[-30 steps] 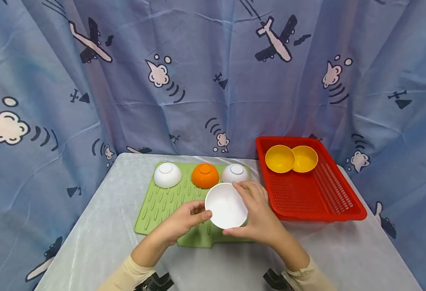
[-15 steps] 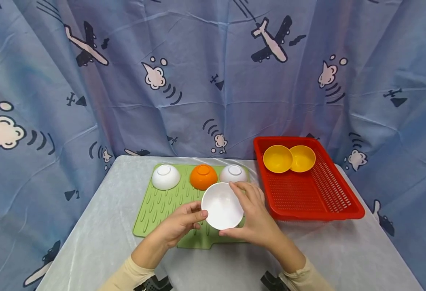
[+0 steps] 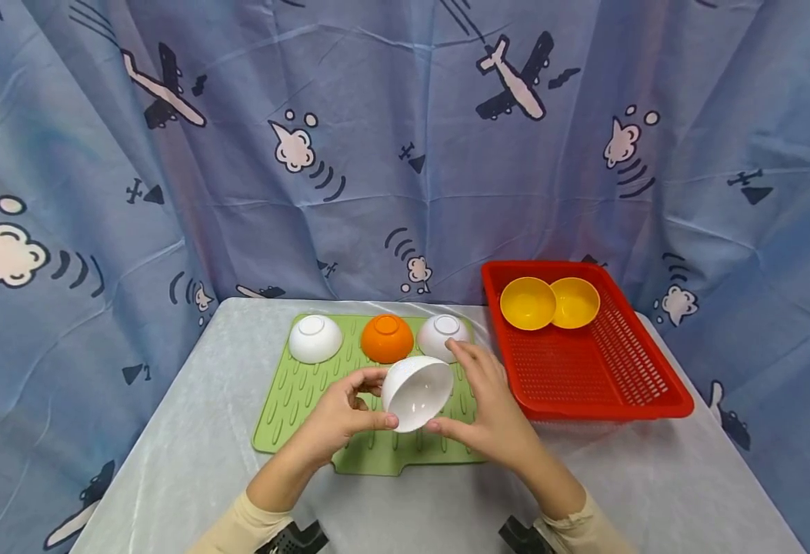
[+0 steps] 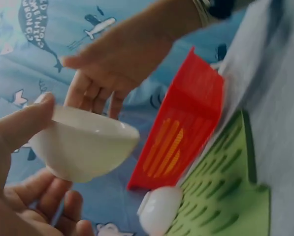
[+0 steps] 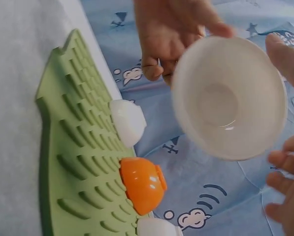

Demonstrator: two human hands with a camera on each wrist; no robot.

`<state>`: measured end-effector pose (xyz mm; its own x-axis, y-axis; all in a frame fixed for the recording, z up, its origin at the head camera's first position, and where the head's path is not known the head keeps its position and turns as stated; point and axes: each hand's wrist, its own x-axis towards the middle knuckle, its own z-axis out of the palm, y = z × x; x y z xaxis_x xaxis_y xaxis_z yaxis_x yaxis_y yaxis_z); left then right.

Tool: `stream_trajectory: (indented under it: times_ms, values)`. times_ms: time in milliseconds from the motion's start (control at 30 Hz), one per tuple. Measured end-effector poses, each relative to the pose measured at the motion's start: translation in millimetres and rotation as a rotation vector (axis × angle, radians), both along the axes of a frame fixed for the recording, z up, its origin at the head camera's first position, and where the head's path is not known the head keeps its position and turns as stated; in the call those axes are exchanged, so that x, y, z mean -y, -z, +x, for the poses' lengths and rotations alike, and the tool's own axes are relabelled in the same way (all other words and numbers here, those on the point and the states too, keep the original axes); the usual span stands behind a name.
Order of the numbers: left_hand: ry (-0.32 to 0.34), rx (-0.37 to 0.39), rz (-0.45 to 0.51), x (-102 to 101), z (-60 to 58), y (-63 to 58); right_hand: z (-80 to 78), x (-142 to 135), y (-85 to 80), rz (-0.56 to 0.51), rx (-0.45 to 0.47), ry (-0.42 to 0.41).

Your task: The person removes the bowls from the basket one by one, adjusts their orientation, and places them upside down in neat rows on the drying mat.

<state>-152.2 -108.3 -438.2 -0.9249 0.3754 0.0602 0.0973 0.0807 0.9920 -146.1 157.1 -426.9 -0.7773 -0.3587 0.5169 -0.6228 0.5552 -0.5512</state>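
Observation:
A white bowl (image 3: pixel 418 394) is held up over the green drying mat (image 3: pixel 294 408), tilted with its opening towards the right and front. My left hand (image 3: pixel 349 415) grips its left side, thumb at the rim and fingers under the outside, as the left wrist view shows on the bowl (image 4: pixel 82 147). My right hand (image 3: pixel 491 415) is spread beside the bowl's right side, fingers apart; in the right wrist view a gap shows between its fingers and the bowl (image 5: pixel 230 103). Along the mat's far edge, a white bowl (image 3: pixel 316 338), an orange bowl (image 3: pixel 387 338) and another white bowl (image 3: pixel 439 336) sit upside down.
At the right of the table (image 3: pixel 190 408) stands a red perforated basket (image 3: pixel 585 385). Two yellow bowls, one (image 3: pixel 528 303) overlapping the other (image 3: pixel 578 302), lie at its back. A blue patterned curtain (image 3: pixel 377 154) hangs behind the table.
The bowl has turned from facing the head camera to tilting rightwards. My right hand has let go of its rim and opened beside it, while my left hand keeps its grip.

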Motion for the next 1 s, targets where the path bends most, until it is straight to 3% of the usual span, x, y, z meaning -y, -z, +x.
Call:
stream_trajectory:
  times_ms: [100,200,333,467,667,800,1000]
  values:
    - [-0.063,-0.18,-0.159,1.6,0.2,-1.5,0.9,-5.0,-4.4,-0.065,0.171,-0.015]
    - [-0.082,-0.301,-0.247,3.2,0.7,-3.1,-0.5,-6.7,-4.3,-0.089,0.323,-0.044]
    - [-0.051,-0.401,-0.291,3.3,0.2,-2.1,-3.6,-4.8,-0.9,-0.104,0.513,-0.052]
    - [-0.027,-0.452,-0.307,2.4,-0.1,-0.4,-4.9,-7.2,0.8,-0.164,0.667,-0.083]
    - [0.015,-0.444,-0.252,6.1,-3.1,2.5,-8.0,-8.9,5.8,-0.316,0.76,-0.235]
    - [0.021,-0.334,-0.238,11.3,-7.2,1.7,-8.9,-5.3,10.5,-0.349,0.781,-0.273]
    - [0.049,-0.148,-0.177,21.5,-16.1,0.7,-8.5,1.2,13.6,-0.361,0.719,-0.239]
